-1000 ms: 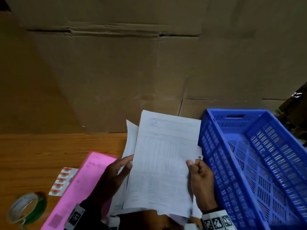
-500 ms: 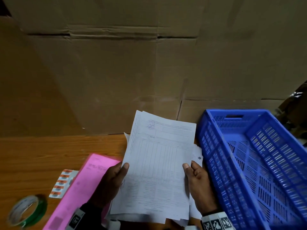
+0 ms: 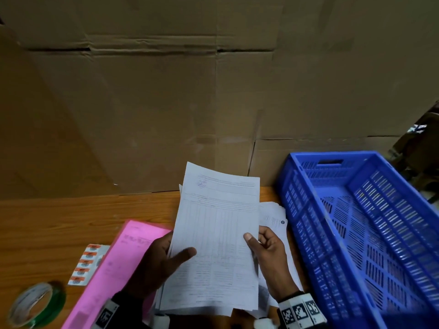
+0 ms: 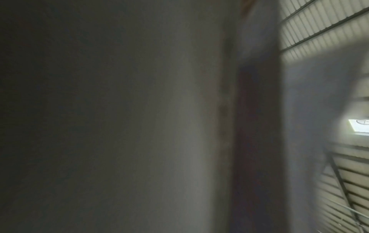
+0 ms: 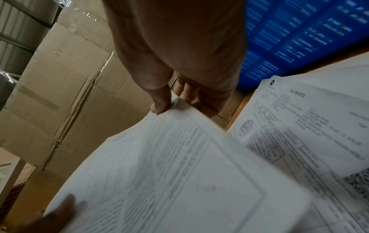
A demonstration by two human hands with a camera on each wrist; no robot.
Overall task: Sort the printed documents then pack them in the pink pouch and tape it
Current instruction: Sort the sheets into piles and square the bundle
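Two hands clamp one sheaf of white printed documents (image 3: 215, 236) above the wooden table (image 3: 71, 222): the left hand (image 3: 164, 260) pinches its left edge, thumb on top, and the right hand (image 3: 268, 250) pinches its right edge. Squaring the edges first would probably ease sorting. More loose invoice sheets (image 5: 311, 126) lie right of the sheaf, touching the blue slotted plastic crate (image 3: 356, 233). Left of the sheaf lies the flat pink pouch (image 3: 114, 269); beyond it, bare tabletop offers room.
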